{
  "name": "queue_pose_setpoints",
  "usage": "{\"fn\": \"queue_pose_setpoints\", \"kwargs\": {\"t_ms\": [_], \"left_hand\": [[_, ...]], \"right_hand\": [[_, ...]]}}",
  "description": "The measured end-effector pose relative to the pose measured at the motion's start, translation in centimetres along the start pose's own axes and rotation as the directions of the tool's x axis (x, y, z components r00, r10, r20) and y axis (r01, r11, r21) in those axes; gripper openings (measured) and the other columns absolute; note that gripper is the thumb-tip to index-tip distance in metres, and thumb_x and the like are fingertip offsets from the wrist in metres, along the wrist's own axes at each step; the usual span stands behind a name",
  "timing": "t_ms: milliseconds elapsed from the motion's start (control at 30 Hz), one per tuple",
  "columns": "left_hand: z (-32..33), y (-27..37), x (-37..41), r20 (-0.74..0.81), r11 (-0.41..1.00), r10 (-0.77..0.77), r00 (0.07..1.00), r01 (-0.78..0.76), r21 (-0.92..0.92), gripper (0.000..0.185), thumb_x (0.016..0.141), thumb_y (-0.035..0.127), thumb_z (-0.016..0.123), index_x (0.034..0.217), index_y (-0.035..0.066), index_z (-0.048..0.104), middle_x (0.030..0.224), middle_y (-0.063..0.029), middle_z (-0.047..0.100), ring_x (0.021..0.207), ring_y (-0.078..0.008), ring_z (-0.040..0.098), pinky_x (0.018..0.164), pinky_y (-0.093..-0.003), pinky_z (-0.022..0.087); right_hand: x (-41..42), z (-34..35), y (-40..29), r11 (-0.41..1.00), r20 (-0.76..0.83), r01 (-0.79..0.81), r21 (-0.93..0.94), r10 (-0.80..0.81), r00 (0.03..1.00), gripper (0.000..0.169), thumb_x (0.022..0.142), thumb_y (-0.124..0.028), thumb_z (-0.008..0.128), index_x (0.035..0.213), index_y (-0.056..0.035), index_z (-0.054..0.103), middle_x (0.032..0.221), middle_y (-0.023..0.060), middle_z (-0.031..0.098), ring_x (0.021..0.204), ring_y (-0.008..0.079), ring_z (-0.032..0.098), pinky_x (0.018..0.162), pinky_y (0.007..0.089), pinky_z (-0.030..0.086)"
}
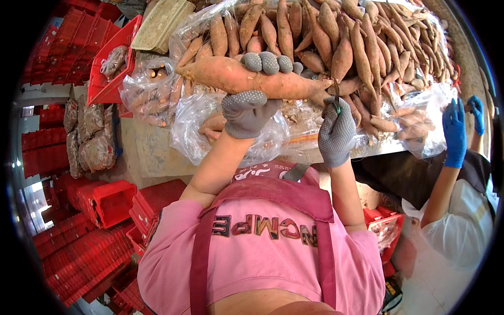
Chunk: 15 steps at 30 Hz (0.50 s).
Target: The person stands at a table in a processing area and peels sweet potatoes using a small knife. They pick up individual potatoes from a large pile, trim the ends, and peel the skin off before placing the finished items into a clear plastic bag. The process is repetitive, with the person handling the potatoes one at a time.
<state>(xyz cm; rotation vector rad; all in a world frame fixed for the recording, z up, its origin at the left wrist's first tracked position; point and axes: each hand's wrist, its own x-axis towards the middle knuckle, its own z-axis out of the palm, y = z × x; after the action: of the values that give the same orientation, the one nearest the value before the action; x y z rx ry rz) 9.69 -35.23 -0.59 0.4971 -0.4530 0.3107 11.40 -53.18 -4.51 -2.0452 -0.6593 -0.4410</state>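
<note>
My left hand (252, 110), in a grey dotted work glove, grips a large sweet potato (220, 76) around its middle, fingers over the far side. The sweet potato lies crosswise above the table, its thin end to the right. In a matching glove, my right hand (337, 130) pinches a small knife (336, 92) with a green part at its handle. The blade points away from me, beside the thin end; whether it touches is unclear. Below my left hand sits an open clear plastic bag (189, 130) with sweet potatoes in it. A heap of sweet potatoes (283, 29) covers the table beyond.
A filled clear bag (147, 94) stands at left, beside a red crate (112, 71). Another bag of sweet potatoes (417, 130) lies at right, near a co-worker's blue-gloved hand (454, 130). Stacked red crates (86, 252) and packed bags (92, 138) occupy the left side.
</note>
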Motion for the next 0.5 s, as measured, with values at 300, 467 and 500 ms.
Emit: {"fn": "queue_pose_setpoints", "kwargs": {"t_ms": [300, 467, 500], "left_hand": [[1.5, 0.7, -1.0, -0.069, 0.997, 0.051, 0.996, -0.054, -0.050, 0.026, 0.071, 0.020, 0.064, 0.091, 0.016, 0.048, 0.091, 0.0024, 0.046, 0.096, -0.0156, 0.043, 0.091, -0.0439, 0.032], [0.3, 2.5, 1.5, 0.073, 0.980, 0.056, 0.996, -0.068, 0.185, 0.016, 0.082, 0.025, 0.053, 0.082, 0.009, 0.048, 0.075, -0.0047, 0.050, 0.083, -0.0234, 0.050, 0.075, -0.0379, 0.040], [0.3, 2.8, 2.1, 0.121, 0.979, 0.054, 0.991, -0.076, 0.188, 0.017, 0.082, 0.025, 0.054, 0.078, 0.009, 0.049, 0.073, -0.0050, 0.052, 0.080, -0.0235, 0.051, 0.075, -0.0383, 0.040]], "right_hand": [[-1.9, 3.0, 7.0, 0.958, 0.206, -0.226, 0.176, 0.188, 0.960, 0.020, 0.090, -0.008, 0.046, 0.103, 0.0030, 0.057, 0.092, 0.0205, 0.062, 0.084, 0.0365, 0.059, 0.072, 0.0377, 0.048], [0.0, 2.3, 1.9, 0.380, 0.355, -0.642, 0.666, 0.596, 0.721, 0.011, 0.091, -0.014, 0.055, 0.093, -0.0039, 0.059, 0.064, -0.0051, 0.049, 0.054, 0.0008, 0.039, 0.047, 0.0150, 0.029], [1.7, 1.4, 0.1, 0.292, 0.397, -0.667, 0.685, 0.618, 0.679, 0.013, 0.089, -0.014, 0.057, 0.096, -0.0043, 0.061, 0.065, -0.0044, 0.051, 0.053, 0.0003, 0.039, 0.046, 0.0145, 0.026]]}}
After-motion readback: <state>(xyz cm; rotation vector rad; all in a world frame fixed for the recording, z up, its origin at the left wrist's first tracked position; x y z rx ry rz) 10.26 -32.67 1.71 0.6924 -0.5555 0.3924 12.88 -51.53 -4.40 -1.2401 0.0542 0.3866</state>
